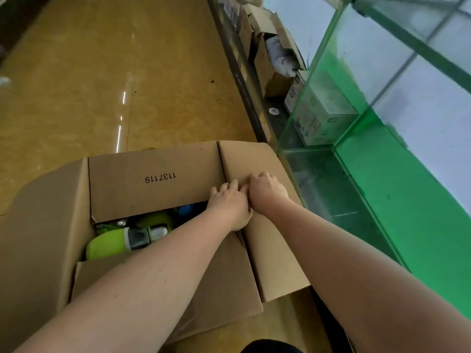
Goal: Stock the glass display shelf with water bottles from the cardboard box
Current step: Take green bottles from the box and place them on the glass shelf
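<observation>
Green bottles (109, 242) lie in the open box (153, 189) on the floor (102, 72), beside the glass shelf (356, 138). Both arms reach forward. Left hand (229, 202) and right hand (266, 191) touch side by side on the box's right flap, left fingers (230, 186) flat, right fingers curled, holding nothing visible.

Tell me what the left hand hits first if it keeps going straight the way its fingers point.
Most likely cardboard: the left hand points away from the person, its fingers already lying on the far flap of the cardboard box, close beside the right hand. Beyond the flap lies only floor, as far as visible.
</observation>
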`<state>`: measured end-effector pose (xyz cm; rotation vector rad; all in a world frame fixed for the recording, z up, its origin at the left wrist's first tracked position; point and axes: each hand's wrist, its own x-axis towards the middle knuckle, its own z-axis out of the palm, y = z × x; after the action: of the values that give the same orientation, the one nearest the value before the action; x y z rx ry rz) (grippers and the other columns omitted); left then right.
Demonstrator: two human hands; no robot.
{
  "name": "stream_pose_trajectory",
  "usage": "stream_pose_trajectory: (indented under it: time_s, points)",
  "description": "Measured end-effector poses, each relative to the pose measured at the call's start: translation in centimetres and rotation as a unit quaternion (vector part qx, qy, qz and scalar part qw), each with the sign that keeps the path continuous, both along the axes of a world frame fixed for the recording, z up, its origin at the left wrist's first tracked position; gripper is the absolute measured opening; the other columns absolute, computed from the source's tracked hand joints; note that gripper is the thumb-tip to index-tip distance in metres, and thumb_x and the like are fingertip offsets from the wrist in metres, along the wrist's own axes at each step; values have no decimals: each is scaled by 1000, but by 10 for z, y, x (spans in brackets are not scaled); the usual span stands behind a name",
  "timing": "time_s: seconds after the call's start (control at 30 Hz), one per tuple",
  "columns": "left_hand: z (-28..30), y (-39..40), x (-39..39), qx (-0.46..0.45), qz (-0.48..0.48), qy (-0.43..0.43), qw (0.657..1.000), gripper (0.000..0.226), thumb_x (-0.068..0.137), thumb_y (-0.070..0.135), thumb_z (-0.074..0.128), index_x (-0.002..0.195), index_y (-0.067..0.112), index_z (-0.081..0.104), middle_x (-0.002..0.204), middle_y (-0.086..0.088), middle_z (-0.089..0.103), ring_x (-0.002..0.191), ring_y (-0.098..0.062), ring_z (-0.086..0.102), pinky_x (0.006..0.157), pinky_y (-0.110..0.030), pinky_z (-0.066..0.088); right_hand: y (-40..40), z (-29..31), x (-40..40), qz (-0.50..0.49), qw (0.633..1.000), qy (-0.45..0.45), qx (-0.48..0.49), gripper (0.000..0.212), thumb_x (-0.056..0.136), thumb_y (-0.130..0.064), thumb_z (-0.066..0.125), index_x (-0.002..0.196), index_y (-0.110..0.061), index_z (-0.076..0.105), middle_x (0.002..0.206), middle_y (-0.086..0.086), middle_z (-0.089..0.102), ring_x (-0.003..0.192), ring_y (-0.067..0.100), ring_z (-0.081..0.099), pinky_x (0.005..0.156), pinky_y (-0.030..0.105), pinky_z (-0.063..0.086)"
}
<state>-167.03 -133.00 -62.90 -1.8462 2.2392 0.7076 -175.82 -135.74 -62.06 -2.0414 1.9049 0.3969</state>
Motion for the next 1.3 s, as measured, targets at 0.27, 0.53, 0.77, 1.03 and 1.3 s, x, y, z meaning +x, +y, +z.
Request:
stream_pose_trajectory:
  time_s: [0.27,0.53,0.77,1.03,1.3]
  points:
    - [-11,-2,5,-26,-5,11,1000,55,94,35,45,143,17,29,147,-7,26,134,-30,28,113,-45,22,-4,-17,5,-6,998,-18,53,50,91,-9,53,137,-5,35,129,15,50,114,28,55,84,32,48]
    - [11,6,54,-54,50,-15,997,58,93,32,47,144,12,26,149,-12,23,139,-30,21,117,-44,16,7,5,50,80,991,-83,-62,45,94,-15,48,137,-11,39,137,11,43,126,28,42,103,36,36]
    - [17,36,130,-38,131,-58,989,59,93,26,49,144,12,25,149,-11,24,137,-30,25,115,-43,19,32,10,124,161,979,-118,-38,46,95,-17,46,139,-12,38,137,11,44,126,29,41,100,36,36]
    - [-8,51,167,-52,138,-76,986,53,93,20,51,141,13,30,145,-12,29,135,-32,27,112,-43,22,45,-10,152,145,985,-91,-15,50,93,-12,46,142,-13,35,140,12,41,128,29,39,101,37,36]
    - [-30,51,177,-80,116,-99,985,51,91,22,53,137,11,33,145,-13,27,136,-32,25,111,-42,21,45,-32,163,172,983,-39,-42,51,88,-5,49,137,-13,39,140,10,38,127,27,36,100,36,35]
